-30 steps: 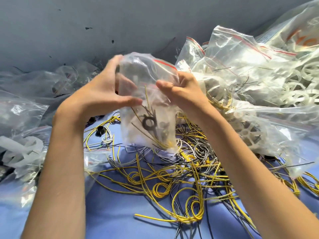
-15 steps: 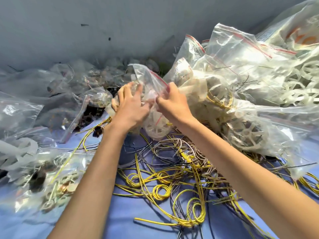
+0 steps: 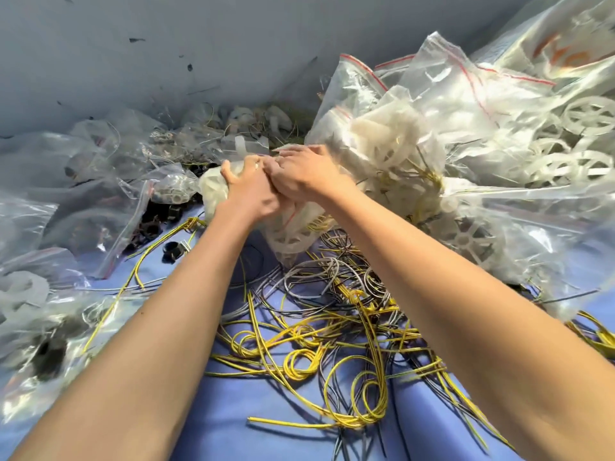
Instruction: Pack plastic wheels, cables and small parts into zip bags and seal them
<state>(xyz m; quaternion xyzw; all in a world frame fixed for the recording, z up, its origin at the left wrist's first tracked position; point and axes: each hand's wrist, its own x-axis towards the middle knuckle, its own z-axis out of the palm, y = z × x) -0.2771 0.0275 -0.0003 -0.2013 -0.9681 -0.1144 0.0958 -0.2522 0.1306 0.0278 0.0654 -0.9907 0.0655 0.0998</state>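
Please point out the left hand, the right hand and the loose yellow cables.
left hand (image 3: 249, 194): head view, back of the hand.
right hand (image 3: 307, 179): head view, back of the hand.
yellow cables (image 3: 356, 422): head view, nearest loop's lower bend.

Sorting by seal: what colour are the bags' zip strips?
Red zip strips, clearest in the head view.

Single view, head-worn and wide-angle. It looks forward and down from above the near edge of the blue-covered worktop (image 3: 266, 410). It sights along both forearms, which enter large at the bottom corners and converge on the left hand (image 3: 248, 191) and right hand (image 3: 306, 176), just above frame centre at arm's reach. The tangle of yellow cables (image 3: 332, 344) lies nearer the camera. The grey wall (image 3: 199, 44) at the far edge fills the top. Bagged white wheels (image 3: 499, 144) crowd the right side, and clear zip bags (image 3: 83, 194) the left.
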